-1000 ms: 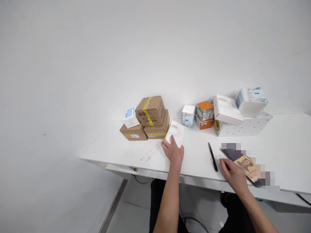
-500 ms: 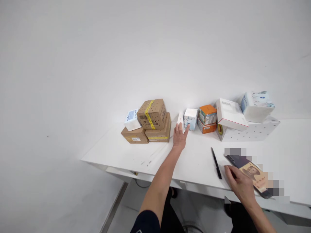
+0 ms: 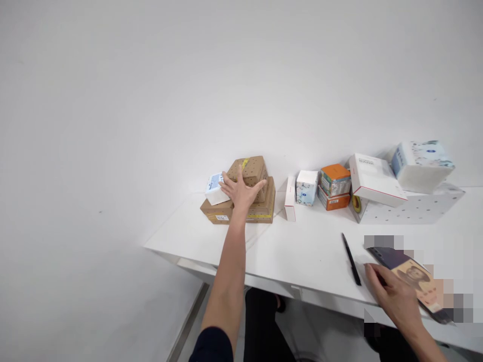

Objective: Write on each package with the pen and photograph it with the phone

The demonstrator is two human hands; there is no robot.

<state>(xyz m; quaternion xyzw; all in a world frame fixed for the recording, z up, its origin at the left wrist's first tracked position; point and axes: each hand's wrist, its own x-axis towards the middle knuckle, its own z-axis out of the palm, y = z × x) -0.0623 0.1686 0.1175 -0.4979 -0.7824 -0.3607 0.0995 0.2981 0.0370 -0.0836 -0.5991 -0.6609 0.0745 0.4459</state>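
My left hand (image 3: 242,192) is spread, fingers apart, in front of the upper brown cardboard box (image 3: 256,168) with yellow tape. Whether it touches that box I cannot tell. Beneath lies a second cardboard box (image 3: 270,201). A flatter cardboard box (image 3: 211,211) with a white label sits to the left, bearing a white-and-blue pack (image 3: 215,188). My right hand (image 3: 394,291) rests curled at the table's front edge, beside a phone (image 3: 422,284) with a printed portrait on its case. Its fingers are bent in, and what they hold, if anything, is hidden. A black pen (image 3: 351,259) lies just left of it.
Along the wall stand a slim white box (image 3: 290,198), a small white-and-blue tissue pack (image 3: 307,187), and two stacked orange boxes (image 3: 335,187). Further right, a white box (image 3: 377,178) and a larger tissue pack (image 3: 422,166) rest on a long dotted box (image 3: 407,211). The white table (image 3: 298,251) ends at the left.
My left hand has moved left from the slim white box to the stacked cardboard boxes, its fingers spreading wider. My right hand stays beside the phone. The view has shifted slightly.
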